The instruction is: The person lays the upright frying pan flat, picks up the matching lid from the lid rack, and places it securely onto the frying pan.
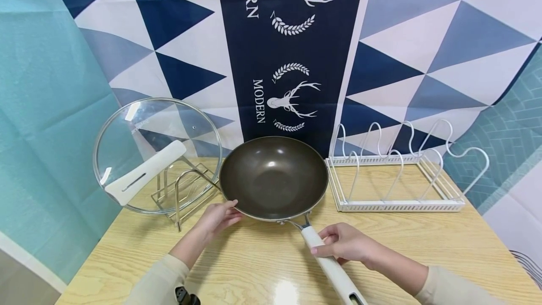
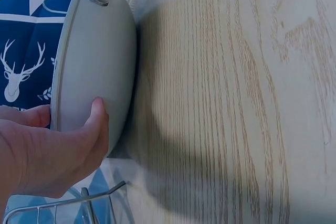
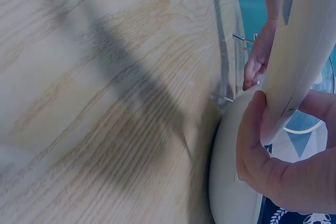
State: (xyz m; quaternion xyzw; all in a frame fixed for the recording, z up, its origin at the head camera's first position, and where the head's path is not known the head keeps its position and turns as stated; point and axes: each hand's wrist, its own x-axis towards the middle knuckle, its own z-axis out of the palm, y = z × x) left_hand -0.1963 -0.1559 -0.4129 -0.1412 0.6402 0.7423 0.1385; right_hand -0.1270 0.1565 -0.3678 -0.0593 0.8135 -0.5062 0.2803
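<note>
A wok (image 1: 273, 178) with a dark inside and a pale outer wall (image 2: 100, 51) is at the middle of the wooden table, bowl side up. My left hand (image 1: 218, 218) pinches its near left rim, thumb over the edge and fingers against the outer wall, as the left wrist view shows. The right hand (image 1: 349, 244) grips the long white handle (image 1: 338, 276) close to the bowl, thumb on one side and fingers on the other. In the right wrist view the handle (image 3: 302, 51) slants up from the wok. Whether the base touches the table I cannot tell.
To the left, a glass lid with a white handle (image 1: 146, 173) stands upright in a metal wire rack (image 1: 178, 201). On the right lies a white rack (image 1: 398, 206) with several looped dividers. A patterned cloth (image 1: 186, 27) hangs behind the table (image 1: 245, 267).
</note>
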